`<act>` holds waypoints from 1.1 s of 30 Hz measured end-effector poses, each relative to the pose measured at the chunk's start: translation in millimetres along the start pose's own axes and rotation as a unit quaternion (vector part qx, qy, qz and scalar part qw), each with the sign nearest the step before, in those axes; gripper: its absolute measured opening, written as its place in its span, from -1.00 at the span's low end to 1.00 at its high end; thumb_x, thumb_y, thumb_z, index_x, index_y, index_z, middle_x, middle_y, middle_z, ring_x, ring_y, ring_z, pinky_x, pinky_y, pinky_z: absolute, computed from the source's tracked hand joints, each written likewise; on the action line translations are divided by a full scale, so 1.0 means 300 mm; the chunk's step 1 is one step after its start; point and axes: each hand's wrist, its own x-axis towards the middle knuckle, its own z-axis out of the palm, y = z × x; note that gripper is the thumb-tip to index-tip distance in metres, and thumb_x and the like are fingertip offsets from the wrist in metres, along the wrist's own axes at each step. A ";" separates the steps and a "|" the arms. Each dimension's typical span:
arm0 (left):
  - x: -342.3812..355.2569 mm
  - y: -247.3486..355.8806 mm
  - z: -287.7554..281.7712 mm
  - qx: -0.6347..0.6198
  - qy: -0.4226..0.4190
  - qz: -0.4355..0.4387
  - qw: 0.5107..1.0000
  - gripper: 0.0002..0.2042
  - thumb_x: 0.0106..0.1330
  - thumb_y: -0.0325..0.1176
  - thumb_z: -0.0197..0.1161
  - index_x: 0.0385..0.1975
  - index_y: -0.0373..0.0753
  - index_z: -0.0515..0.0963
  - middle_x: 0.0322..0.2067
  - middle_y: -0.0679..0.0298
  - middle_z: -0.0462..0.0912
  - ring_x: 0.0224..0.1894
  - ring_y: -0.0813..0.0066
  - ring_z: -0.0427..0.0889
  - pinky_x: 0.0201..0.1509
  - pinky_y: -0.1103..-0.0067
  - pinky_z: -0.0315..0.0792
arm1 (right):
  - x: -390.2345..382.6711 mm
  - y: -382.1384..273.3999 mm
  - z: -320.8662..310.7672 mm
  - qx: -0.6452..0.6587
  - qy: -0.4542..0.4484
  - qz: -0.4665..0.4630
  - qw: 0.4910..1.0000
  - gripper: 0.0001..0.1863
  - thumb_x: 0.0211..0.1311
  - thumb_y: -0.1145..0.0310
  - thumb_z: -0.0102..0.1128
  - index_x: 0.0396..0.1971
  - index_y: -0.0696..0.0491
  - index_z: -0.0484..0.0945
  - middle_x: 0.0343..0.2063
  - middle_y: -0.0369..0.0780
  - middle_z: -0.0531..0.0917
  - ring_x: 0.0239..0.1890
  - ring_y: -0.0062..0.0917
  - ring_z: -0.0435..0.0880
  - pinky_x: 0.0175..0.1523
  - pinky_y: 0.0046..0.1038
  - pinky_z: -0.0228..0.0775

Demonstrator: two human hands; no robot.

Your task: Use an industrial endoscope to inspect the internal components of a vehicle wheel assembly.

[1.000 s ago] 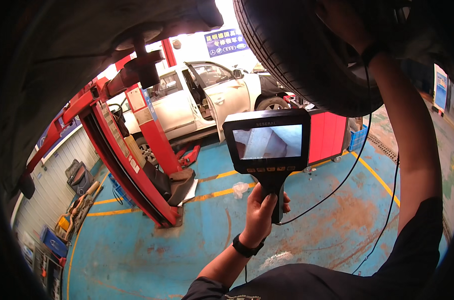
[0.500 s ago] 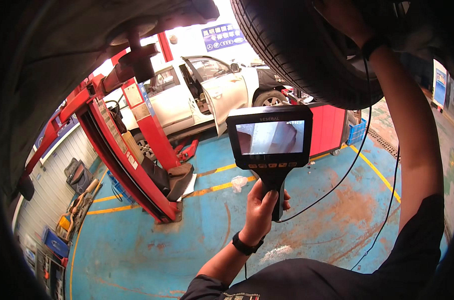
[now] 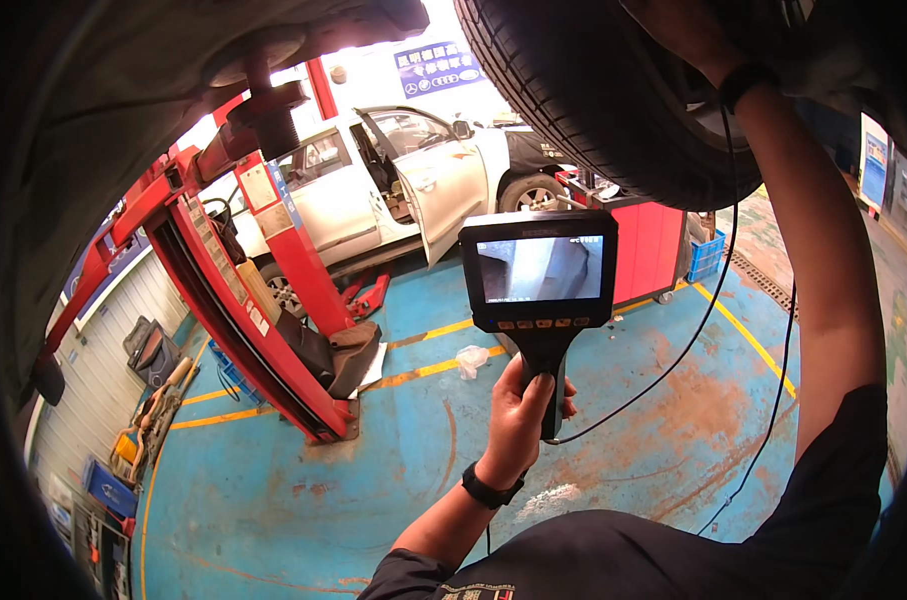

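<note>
My left hand (image 3: 516,422) is closed around the grip of a black handheld inspection camera (image 3: 538,322), held upright with its lit screen facing me. On the screen is a bluish-white, blurry close-up. A thin black cable (image 3: 663,376) leaves the base of the grip, curves right and climbs toward my right wrist. My right hand (image 3: 685,42) is raised at the upper right, behind a black tyre (image 3: 573,100) hanging overhead. Its fingers are lost in the shadow beside the wheel, so what they touch cannot be made out.
A raised vehicle's dark underside (image 3: 123,110) spans the top left. Red lift posts (image 3: 243,310) stand at left. Beyond is a white car (image 3: 373,180) with an open door. Behind the camera stands a red tool cabinet (image 3: 649,250), near a blue crate (image 3: 706,256). Clear plastic (image 3: 471,361) lies on the floor.
The picture on the camera's screen has shifted, with a brighter strip and darker edges. The camera has moved very slightly. Both hands stay nearly in place.
</note>
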 end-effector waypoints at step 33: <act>-0.028 -0.061 -0.028 -0.029 0.004 -0.025 0.999 -0.71 0.47 -0.17 0.07 -0.08 -0.30 0.42 -0.38 0.13 0.61 -0.44 0.46 0.63 -0.33 0.54 0.58 | -0.012 -0.004 0.014 0.014 0.021 -0.011 1.000 -0.74 0.28 0.28 0.06 -0.36 0.20 0.53 -0.33 0.09 0.62 -0.15 0.03 0.60 -0.04 -0.07 0.43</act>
